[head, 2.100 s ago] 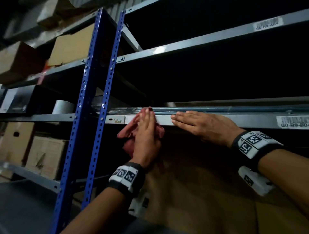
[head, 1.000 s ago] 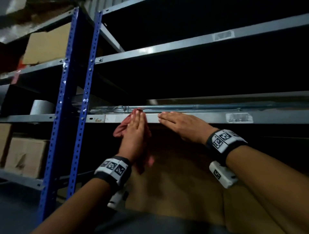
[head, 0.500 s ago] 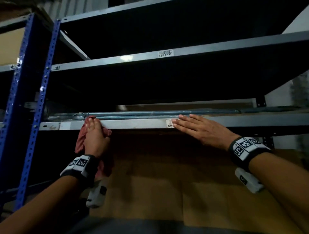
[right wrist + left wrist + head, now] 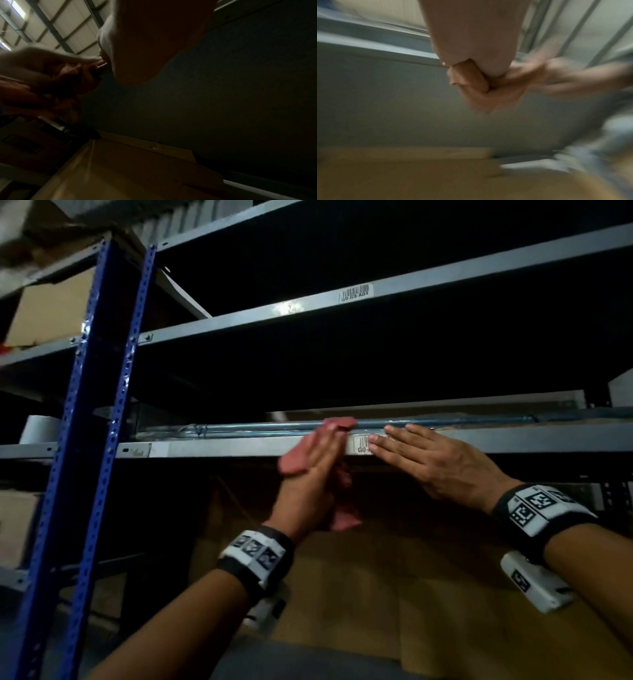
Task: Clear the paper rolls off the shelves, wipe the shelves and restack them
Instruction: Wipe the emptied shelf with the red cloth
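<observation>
Wiping step in hand: left hand (image 4: 310,474) presses red cloth (image 4: 294,460) flat-fingered against shelf (image 4: 219,447) front edge, right hand (image 4: 431,463) flat, released; next, sweep along that edge.

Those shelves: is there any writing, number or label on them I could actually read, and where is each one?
"G0-R0-A04" or close, the small print blurs: barcode label on the upper shelf edge.
"G0-", the rest hidden by the right hand: label on the middle shelf edge.
Left sticker: unreadable.
Wristband tags: patterns, no words.
</observation>
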